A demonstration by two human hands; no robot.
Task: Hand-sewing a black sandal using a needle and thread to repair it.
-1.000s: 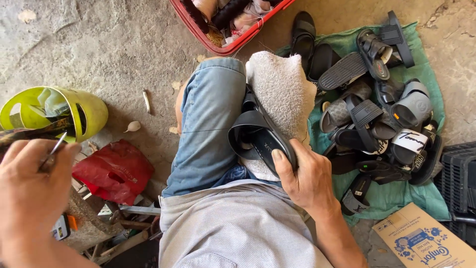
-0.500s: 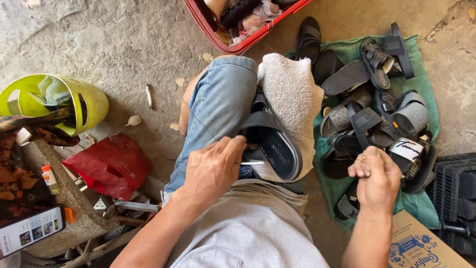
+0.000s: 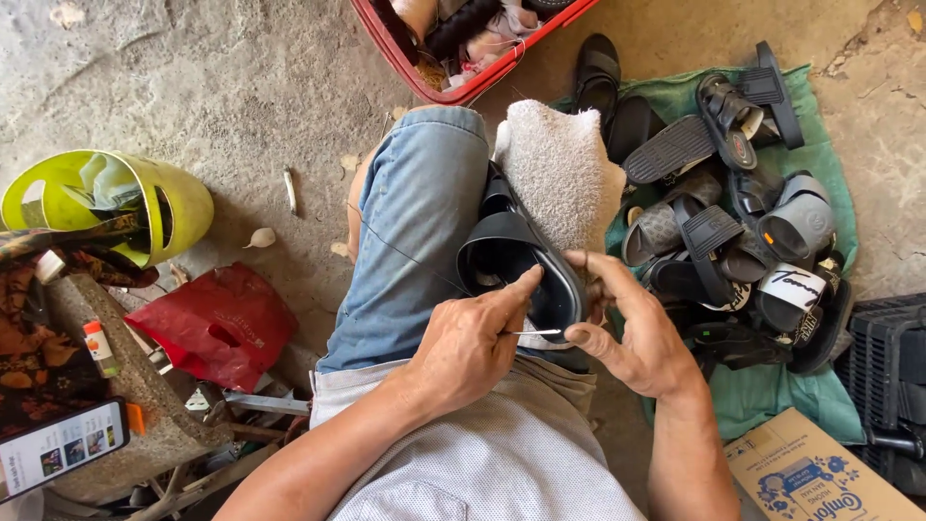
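The left hand (image 3: 463,347) pinches a needle (image 3: 535,333) against a black sandal (image 3: 526,265) on the lap, gripped by the right hand (image 3: 632,328), sandal pile (image 3: 733,232) at three o'clock.

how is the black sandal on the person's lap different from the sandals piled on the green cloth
The black sandal rests alone on the lap against a grey towel, while the piled sandals lie jumbled on the green cloth on the floor. The lap sandal is held by the right hand, with the left hand putting a thin needle to it; the piled ones lie untouched. Both are dark slip-ons with a broad strap.
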